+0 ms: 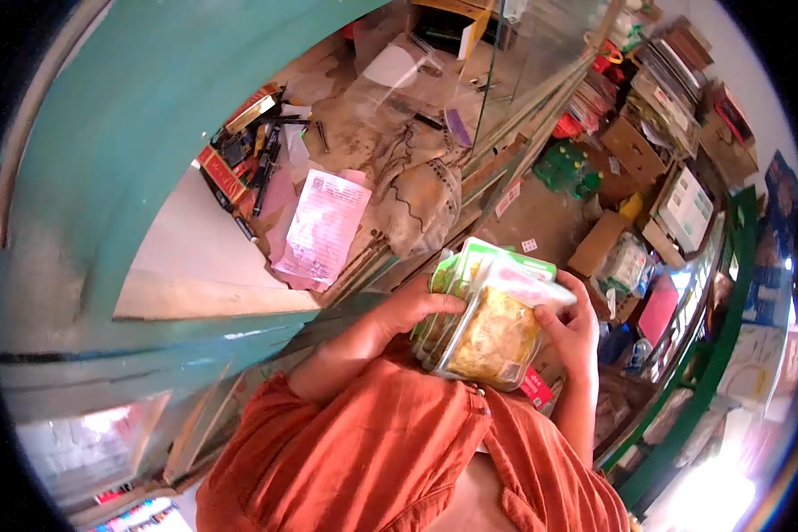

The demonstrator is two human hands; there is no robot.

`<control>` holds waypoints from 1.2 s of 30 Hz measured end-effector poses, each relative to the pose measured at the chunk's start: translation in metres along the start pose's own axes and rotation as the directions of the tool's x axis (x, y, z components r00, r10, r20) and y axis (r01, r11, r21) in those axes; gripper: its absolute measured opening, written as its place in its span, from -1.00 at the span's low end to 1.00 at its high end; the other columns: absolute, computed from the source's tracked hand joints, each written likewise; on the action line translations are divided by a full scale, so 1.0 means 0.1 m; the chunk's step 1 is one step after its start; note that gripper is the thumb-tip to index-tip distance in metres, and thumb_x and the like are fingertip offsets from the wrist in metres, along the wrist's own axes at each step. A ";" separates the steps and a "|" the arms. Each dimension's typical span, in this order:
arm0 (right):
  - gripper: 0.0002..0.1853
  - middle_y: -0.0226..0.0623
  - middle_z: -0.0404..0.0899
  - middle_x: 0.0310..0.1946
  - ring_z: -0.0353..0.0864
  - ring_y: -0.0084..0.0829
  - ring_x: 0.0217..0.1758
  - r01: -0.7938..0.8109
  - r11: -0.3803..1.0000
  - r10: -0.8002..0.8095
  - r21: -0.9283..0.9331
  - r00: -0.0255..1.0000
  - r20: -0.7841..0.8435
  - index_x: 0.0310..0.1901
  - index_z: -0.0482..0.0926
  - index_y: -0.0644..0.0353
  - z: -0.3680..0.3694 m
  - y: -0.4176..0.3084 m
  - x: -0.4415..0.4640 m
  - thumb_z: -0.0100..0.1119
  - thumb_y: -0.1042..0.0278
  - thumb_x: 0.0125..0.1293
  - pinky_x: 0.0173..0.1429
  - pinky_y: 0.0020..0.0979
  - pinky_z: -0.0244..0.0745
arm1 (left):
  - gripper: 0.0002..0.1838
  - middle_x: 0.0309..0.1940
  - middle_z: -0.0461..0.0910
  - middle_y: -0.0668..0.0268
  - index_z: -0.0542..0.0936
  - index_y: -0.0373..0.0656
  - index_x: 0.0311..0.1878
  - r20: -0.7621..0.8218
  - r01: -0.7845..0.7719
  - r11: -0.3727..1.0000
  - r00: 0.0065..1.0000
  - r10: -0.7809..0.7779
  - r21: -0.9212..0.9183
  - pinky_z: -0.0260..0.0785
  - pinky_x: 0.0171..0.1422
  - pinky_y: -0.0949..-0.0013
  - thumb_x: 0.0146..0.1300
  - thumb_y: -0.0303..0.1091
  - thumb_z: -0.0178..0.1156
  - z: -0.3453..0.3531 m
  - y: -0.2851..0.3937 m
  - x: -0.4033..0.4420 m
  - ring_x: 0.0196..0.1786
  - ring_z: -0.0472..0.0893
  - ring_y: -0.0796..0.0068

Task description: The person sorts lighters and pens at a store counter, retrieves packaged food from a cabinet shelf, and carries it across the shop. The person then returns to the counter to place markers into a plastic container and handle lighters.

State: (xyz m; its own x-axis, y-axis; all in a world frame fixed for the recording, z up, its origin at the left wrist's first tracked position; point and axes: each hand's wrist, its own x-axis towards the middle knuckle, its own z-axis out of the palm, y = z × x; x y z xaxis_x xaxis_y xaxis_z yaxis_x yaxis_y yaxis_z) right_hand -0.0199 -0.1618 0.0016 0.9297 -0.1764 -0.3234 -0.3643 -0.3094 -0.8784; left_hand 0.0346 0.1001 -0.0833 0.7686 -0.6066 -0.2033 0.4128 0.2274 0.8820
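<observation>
Close to my chest is a stack of clear plastic packs (492,332) with green and white labels and yellowish contents. My left hand (412,306) grips the stack's left side, its thumb lying over the edge. On the right side, my right hand (572,328) holds the same stack, thumb on the front pack and fingers behind it. The packs lean against one another, tilted, just above my orange shirt. Their exact contents are blurred.
A pink written sheet (324,226) lies on the counter beside a red box of pens (230,168). Glass panels (496,80) stand behind. Cardboard boxes (634,146), a green bundle (567,168) and a green shelf frame (727,355) are at the right.
</observation>
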 end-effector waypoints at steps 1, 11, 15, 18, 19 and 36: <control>-0.26 -0.32 0.59 -0.06 0.53 -0.52 0.02 -0.046 0.988 0.042 -0.149 0.999 -0.029 0.34 0.31 0.20 -0.07 0.12 0.11 0.45 0.41 0.12 0.16 -0.50 0.42 | -0.50 0.08 0.60 0.29 0.52 -0.24 0.21 -0.008 -0.010 1.000 1.000 0.010 -0.008 0.32 0.30 0.30 0.17 -0.40 0.29 0.04 0.01 0.04 0.14 0.53 0.43; -0.15 -0.14 0.46 0.22 0.49 -0.22 0.24 -0.401 0.752 0.078 0.523 0.842 0.534 0.34 0.26 0.37 -0.50 1.08 0.51 0.43 0.11 0.10 0.32 -0.20 0.39 | -0.54 0.05 0.64 0.23 0.54 -0.21 0.21 -0.220 0.165 0.969 0.954 -0.204 -0.183 0.38 0.25 0.24 0.23 -0.33 0.26 0.76 -0.01 0.52 0.08 0.60 0.36; -0.20 -0.12 0.48 0.20 0.52 -0.17 0.22 -0.467 0.688 0.071 0.555 0.805 0.590 0.33 0.26 0.35 -0.83 1.13 0.73 0.40 0.18 0.11 0.29 -0.18 0.44 | -0.50 0.09 0.62 0.18 0.50 -0.22 0.25 -0.253 0.056 0.934 0.955 -0.152 -0.352 0.38 0.28 0.21 0.25 -0.29 0.25 0.99 -0.14 0.57 0.10 0.61 0.29; -0.17 -0.13 0.49 0.20 0.52 -0.16 0.23 -0.520 0.591 0.023 0.617 0.775 0.632 0.34 0.25 0.31 -0.86 1.33 0.81 0.43 0.18 0.09 0.31 -0.15 0.43 | -0.51 0.14 0.57 0.20 0.46 -0.27 0.27 -0.276 0.004 0.921 0.953 -0.121 -0.389 0.38 0.27 0.25 0.31 -0.31 0.23 1.08 -0.21 0.58 0.14 0.56 0.36; -0.13 -0.16 0.49 0.20 0.52 -0.17 0.23 -0.508 0.569 -0.008 0.646 0.782 0.623 0.36 0.24 0.28 -0.82 1.38 0.82 0.46 0.16 0.06 0.32 -0.15 0.43 | -0.50 0.14 0.57 0.20 0.46 -0.28 0.27 -0.308 0.032 0.950 0.942 -0.133 -0.312 0.39 0.26 0.27 0.33 -0.25 0.23 1.13 -0.17 0.60 0.12 0.57 0.37; -0.20 -0.14 0.49 0.21 0.54 -0.14 0.23 -0.474 0.553 -0.133 0.685 0.762 0.634 0.38 0.22 0.26 -0.56 1.47 1.31 0.27 0.05 0.17 0.33 -0.10 0.44 | -0.45 -0.28 0.68 0.38 0.63 -0.12 0.01 -0.536 0.105 0.991 0.833 -0.135 -0.086 0.25 -0.51 0.55 0.42 0.21 0.01 0.95 -0.22 0.77 -0.52 0.46 0.72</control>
State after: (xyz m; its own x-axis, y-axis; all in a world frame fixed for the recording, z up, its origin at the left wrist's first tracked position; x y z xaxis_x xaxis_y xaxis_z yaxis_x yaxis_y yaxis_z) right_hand 0.0455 -0.2829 -0.1500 0.7916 0.4991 -0.3525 -0.6042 0.5530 -0.5737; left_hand 0.0383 -0.0244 -0.0779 0.8468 -0.1278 -0.5164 0.5318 0.2266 0.8160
